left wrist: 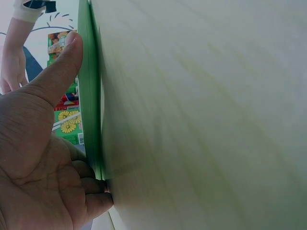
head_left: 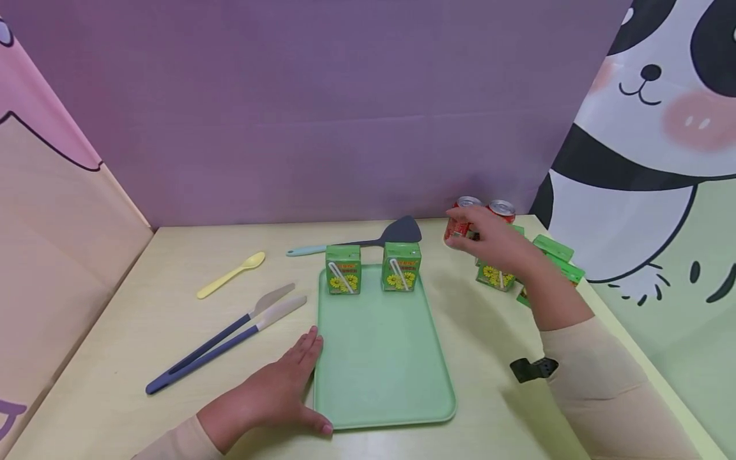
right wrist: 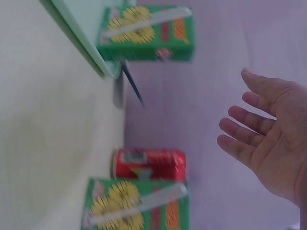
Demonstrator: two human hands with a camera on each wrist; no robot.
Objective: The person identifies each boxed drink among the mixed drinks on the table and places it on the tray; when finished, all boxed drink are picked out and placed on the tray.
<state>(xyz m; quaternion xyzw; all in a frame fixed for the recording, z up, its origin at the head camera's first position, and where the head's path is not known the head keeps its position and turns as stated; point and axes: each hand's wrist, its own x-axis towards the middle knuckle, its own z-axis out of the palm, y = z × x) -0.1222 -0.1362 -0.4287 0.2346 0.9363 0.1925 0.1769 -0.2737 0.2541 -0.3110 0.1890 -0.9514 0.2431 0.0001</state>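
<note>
My left hand (head_left: pixel 276 386) rests against the light green tray (head_left: pixel 382 358), its fingers straight along the left edge and the thumb at the near corner. Two green drink cartons with straws stand at the tray's far end, a left carton (head_left: pixel 343 269) and a right carton (head_left: pixel 401 267). Over on the right, my right hand (head_left: pixel 497 239) hovers by a red can (head_left: pixel 456 230), partly covering it in the head view. Its fingers are spread and relaxed with nothing between them, and the right wrist view shows the palm (right wrist: pixel 283 139) apart from the can.
Behind the right hand stands a second red can (head_left: pixel 502 209). Several more green cartons (head_left: pixel 494 277) cluster at the table's right edge. A spatula (head_left: pixel 397 233) lies behind the tray; a yellow spoon (head_left: pixel 232 275) and blue-handled tongs (head_left: pixel 230 338) lie left of it.
</note>
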